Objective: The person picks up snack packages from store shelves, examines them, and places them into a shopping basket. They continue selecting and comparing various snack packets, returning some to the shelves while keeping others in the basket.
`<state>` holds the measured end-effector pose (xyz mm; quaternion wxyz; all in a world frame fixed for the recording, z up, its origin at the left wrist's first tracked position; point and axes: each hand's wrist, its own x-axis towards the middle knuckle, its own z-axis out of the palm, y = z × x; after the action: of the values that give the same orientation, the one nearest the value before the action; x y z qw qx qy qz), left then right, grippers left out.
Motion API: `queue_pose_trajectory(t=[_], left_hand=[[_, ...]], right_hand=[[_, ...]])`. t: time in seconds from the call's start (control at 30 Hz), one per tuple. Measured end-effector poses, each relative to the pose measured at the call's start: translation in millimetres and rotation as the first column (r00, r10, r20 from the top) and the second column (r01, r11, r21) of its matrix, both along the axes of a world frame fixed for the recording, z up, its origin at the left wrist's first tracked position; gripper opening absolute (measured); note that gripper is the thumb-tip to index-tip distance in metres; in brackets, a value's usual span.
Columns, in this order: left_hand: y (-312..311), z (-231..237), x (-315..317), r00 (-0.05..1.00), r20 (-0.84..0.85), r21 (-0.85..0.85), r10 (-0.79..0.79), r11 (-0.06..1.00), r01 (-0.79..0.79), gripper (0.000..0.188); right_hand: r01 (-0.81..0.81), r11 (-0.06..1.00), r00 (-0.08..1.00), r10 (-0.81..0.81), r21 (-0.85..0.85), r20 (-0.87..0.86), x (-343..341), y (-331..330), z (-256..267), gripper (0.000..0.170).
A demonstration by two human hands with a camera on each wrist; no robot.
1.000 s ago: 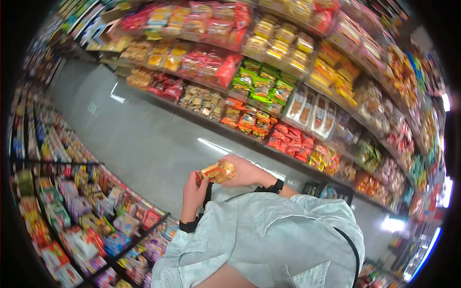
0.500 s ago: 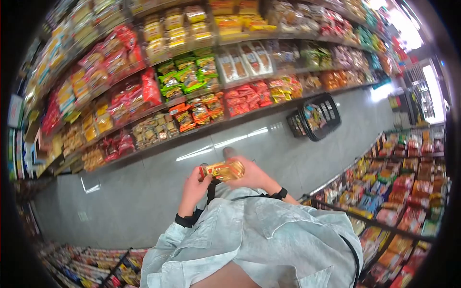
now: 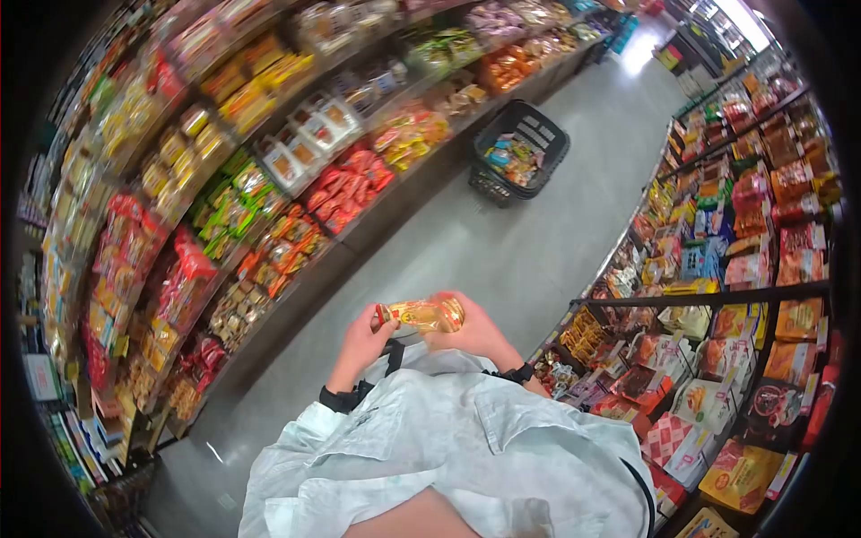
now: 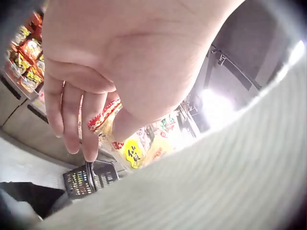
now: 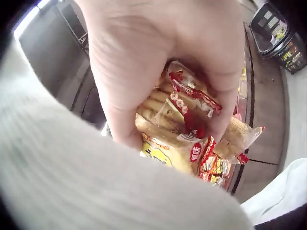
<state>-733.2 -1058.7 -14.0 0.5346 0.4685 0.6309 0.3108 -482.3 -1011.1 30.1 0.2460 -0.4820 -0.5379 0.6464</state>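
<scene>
A clear snack package with red and yellow print (image 3: 414, 314) is held between both hands in front of the body. The left hand (image 3: 363, 342) pinches its red end; in the left wrist view that hand's thumb and fingers (image 4: 90, 139) meet at the red edge, beside a yellow label (image 4: 133, 152). The right hand (image 3: 475, 334) grips the other end. In the right wrist view, the right hand (image 5: 163, 52) curls thumb and fingers round the package (image 5: 180, 158), where stacked, biscuit-like pieces show through the clear film.
A black basket (image 3: 489, 186) with packets inside stands on the grey floor (image 3: 574, 215) ahead. Shelves of bagged snacks (image 3: 348, 190) run along the left. A tiered display of packaged goods (image 3: 717, 350) lines the right side.
The head view has turned right along the aisle, so the basket and right-hand display show more fully. Both hands keep hold of the package.
</scene>
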Motion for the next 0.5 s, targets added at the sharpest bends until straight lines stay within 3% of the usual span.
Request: queue_pose_trajectory(t=[0.17, 0.27, 0.37, 0.5], left_hand=[[54, 21, 126, 0.982, -0.149, 0.032, -0.119, 0.992, 0.125, 0.036], [82, 36, 192, 0.946, -0.166, 0.122, -0.279, 0.946, 0.300, 0.034], [113, 40, 244, 0.863, -0.230, 0.098, -0.451, 0.871, 0.481, 0.033], [151, 25, 306, 0.788, -0.193, 0.121, -0.584, 0.783, 0.610, 0.035]], right_hand=[[0.241, 0.963, 0.949, -0.259, -0.117, -0.178, 116, 5, -9, 0.071], [0.390, 0.914, 0.873, -0.405, -0.112, -0.271, 179, 0, -6, 0.066], [0.529, 0.847, 0.801, -0.520, -0.055, -0.296, 226, -8, -10, 0.064], [0.656, 0.739, 0.694, -0.671, -0.158, -0.260, 270, -14, -22, 0.067]])
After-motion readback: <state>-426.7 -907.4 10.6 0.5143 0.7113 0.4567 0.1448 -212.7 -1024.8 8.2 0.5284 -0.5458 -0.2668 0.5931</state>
